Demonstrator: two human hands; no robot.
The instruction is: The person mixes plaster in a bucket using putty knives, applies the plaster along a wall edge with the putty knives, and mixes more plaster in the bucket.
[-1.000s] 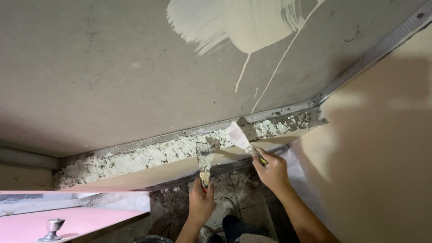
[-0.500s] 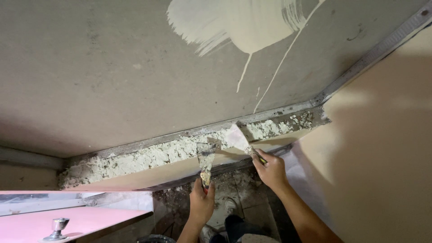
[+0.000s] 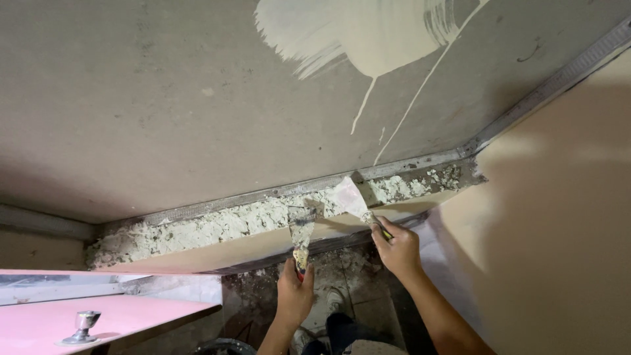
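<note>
Two putty knives are held up toward a rough band of whitish filler [image 3: 217, 227] that runs along the joint between a grey board [image 3: 164, 112] above and a beige wall surface [image 3: 565, 217] at the right.

The left hand [image 3: 294, 294] is closed around the handle of a narrow putty knife [image 3: 302, 231]. Its blade is crusted with dried filler and is pointed upward, with the tip touching the lower edge of the filler band. The handle is almost fully hidden inside the grip, and only a small red and yellow part is seen.

The right hand [image 3: 396, 248] is closed around the handle of a wider putty knife [image 3: 353, 198]. This blade is tilted to the upper left and is coated with pale compound. Its upper edge is laid against the filler, just beside a metal corner strip [image 3: 420, 160] that follows the joint. The two blades are near each other but are not touching.

On the grey board, a broad smear of cream compound [image 3: 368, 29] is seen at the top, with thin drips running down from it.

At the lower left, a pink panel [image 3: 79, 319] is seen, and a small metal knob [image 3: 83, 327] stands on it. Below the hands, a dirty floor [image 3: 348, 269] with crumbs of filler is visible.
</note>
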